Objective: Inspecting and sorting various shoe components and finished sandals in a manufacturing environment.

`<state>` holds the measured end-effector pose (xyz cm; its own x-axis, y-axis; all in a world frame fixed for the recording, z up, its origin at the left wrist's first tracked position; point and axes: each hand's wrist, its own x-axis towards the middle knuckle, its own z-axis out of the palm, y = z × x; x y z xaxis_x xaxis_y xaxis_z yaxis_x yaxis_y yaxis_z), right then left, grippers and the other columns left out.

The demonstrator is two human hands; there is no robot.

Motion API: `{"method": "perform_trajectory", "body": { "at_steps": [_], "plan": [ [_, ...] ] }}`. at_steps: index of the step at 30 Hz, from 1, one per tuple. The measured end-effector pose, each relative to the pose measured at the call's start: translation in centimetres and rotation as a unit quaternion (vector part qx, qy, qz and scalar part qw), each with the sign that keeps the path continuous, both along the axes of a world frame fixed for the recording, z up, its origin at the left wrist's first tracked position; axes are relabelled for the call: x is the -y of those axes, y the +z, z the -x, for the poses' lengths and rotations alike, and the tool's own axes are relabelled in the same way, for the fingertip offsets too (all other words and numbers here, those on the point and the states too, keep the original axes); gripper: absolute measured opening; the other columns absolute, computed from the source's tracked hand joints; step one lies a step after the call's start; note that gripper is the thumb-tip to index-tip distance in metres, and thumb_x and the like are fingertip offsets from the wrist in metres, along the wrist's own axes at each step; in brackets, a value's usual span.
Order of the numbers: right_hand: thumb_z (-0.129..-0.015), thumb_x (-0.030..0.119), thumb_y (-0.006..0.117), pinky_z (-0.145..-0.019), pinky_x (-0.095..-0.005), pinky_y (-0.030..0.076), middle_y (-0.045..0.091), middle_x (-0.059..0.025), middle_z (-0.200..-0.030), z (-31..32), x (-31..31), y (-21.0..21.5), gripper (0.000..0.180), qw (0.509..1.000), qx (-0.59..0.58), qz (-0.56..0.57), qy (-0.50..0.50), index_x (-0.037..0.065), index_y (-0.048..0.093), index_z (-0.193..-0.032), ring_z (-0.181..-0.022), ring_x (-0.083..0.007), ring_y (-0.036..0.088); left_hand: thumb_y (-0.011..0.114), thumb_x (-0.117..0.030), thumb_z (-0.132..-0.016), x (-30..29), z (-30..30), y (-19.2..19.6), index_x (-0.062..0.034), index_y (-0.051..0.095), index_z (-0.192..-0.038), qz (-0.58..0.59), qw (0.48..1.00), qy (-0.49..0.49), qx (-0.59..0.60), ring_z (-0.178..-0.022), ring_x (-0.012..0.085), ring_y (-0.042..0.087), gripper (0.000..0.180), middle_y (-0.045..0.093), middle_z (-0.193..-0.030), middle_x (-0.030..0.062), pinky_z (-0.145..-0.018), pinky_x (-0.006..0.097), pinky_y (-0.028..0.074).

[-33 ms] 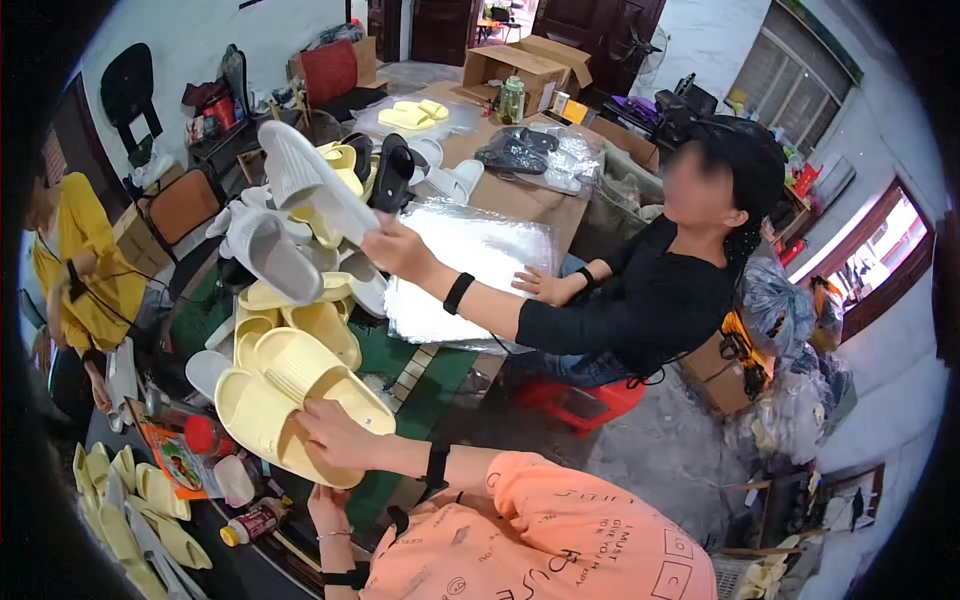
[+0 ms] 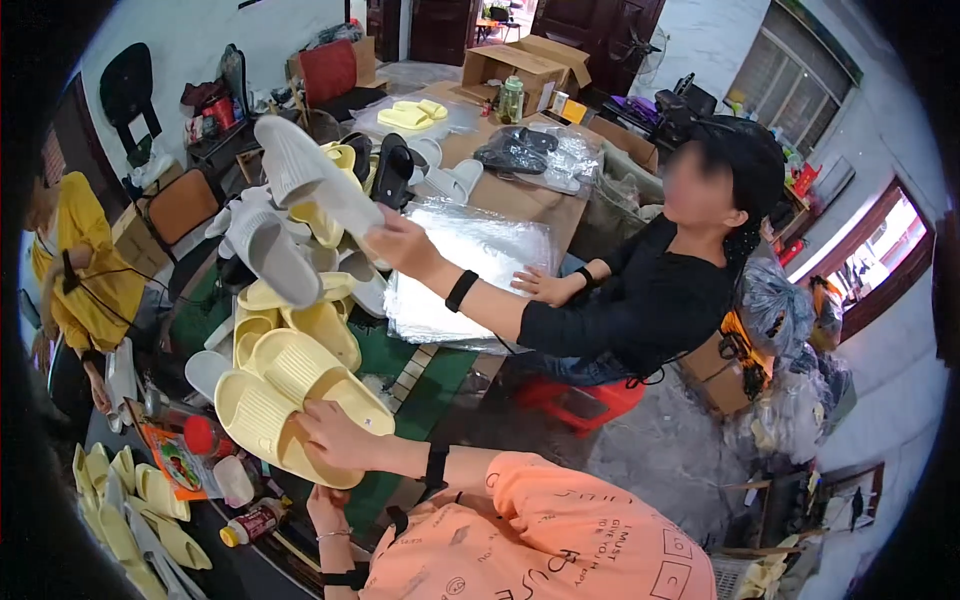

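Note:
My right hand (image 2: 338,436) closes on a pair of ribbed yellow slippers (image 2: 258,412), gripping them at the inner edges near the heels. Below the heel of the nearer slipper is my left hand (image 2: 326,508), close against its underside. The slipper hides its fingers, so its grip cannot be made out. Under and behind the pair lie more yellow slippers (image 2: 325,333) in a heap on the green-topped table. Across from me, a co-worker's hand (image 2: 405,245) holds up a grey slipper (image 2: 345,205) over the pile.
Clear plastic bags (image 2: 450,290) lie stacked before the co-worker, who sits on a red stool (image 2: 590,405). Bagged black slippers (image 2: 520,148) and a cardboard box (image 2: 512,75) stand farther back. At lower left are a bottle (image 2: 255,522), a red-lidded jar (image 2: 203,436) and more slippers (image 2: 120,515).
The co-worker's raised grey slipper has shifted slightly left and up, its hand turning a little. My hands and the yellow pair have hardly moved.

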<state>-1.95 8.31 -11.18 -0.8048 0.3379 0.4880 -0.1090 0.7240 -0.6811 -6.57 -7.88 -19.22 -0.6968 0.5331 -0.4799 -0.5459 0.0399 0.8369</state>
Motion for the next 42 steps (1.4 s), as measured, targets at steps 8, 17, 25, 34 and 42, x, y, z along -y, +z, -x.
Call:
{"method": "perform_trajectory", "body": {
  "at_steps": [8, 17, 25, 34, 42],
  "plan": [
    [-0.065, 0.011, 0.053, -0.076, -0.0397, 0.033, 0.041, -0.0165, -0.092, 0.9, 0.6, -1.4, 0.040, 0.999, -0.038, -0.015, -0.023, -0.001, 0.043, -0.102, -0.088, -0.0329, 0.040, 0.039, -0.036, -0.085, 0.9, 0.7, -0.5, -0.0027, 0.050, -0.072, 0.032, 0.999, 0.003, 0.029, -0.026, 0.0105, 0.025, 0.037, 0.030, -0.035, -0.0009, -0.036, 0.024, 0.033],
    [-0.062, 0.009, 0.052, -0.064, -0.0430, 0.033, 0.042, -0.0179, -0.082, 1.4, -3.2, 0.4, 0.032, 0.999, 0.026, -0.022, -0.028, -0.001, 0.045, -0.092, -0.078, -0.0355, 0.042, 0.033, -0.045, -0.085, 0.3, 0.3, 1.0, -0.0003, 0.049, -0.060, 0.023, 0.998, 0.037, 0.054, -0.030, 0.0102, 0.025, 0.053, 0.024, -0.035, -0.0012, -0.038, 0.026, 0.032],
    [-0.064, 0.008, 0.052, -0.074, -0.0438, 0.032, 0.041, -0.0196, -0.092, 9.1, -11.5, 5.9, 0.041, 0.979, -0.106, -0.105, -0.138, 0.001, 0.041, -0.103, -0.088, -0.0357, 0.039, 0.035, -0.047, -0.083, 4.1, 0.1, 0.2, -0.0031, 0.046, -0.055, 0.035, 0.990, 0.126, 0.059, -0.029, 0.0105, 0.025, 0.053, 0.027, -0.034, 0.0004, -0.035, 0.026, 0.031],
    [-0.072, 0.024, 0.049, -0.092, -0.0457, 0.024, 0.036, -0.0143, -0.119, 13.9, -20.6, 5.5, 0.048, 0.940, 0.289, -0.090, -0.157, 0.005, 0.037, -0.115, -0.112, -0.0301, 0.032, 0.032, -0.048, -0.083, 6.8, 0.3, -2.7, -0.0052, 0.049, -0.055, 0.046, 0.976, 0.185, 0.109, -0.024, 0.0113, 0.020, 0.054, 0.025, -0.031, 0.0003, -0.031, 0.024, 0.028],
    [-0.070, 0.025, 0.052, -0.092, -0.0452, 0.026, 0.034, -0.0114, -0.122, 13.8, -20.9, 2.1, 0.053, 0.956, 0.227, -0.079, -0.167, 0.007, 0.035, -0.117, -0.113, -0.0298, 0.031, 0.033, -0.048, -0.083, 6.3, 0.3, -2.9, -0.0047, 0.047, -0.060, 0.058, 0.981, 0.171, 0.077, -0.025, 0.0114, 0.021, 0.051, 0.025, -0.032, -0.0002, -0.032, 0.025, 0.029]
  ]
}}
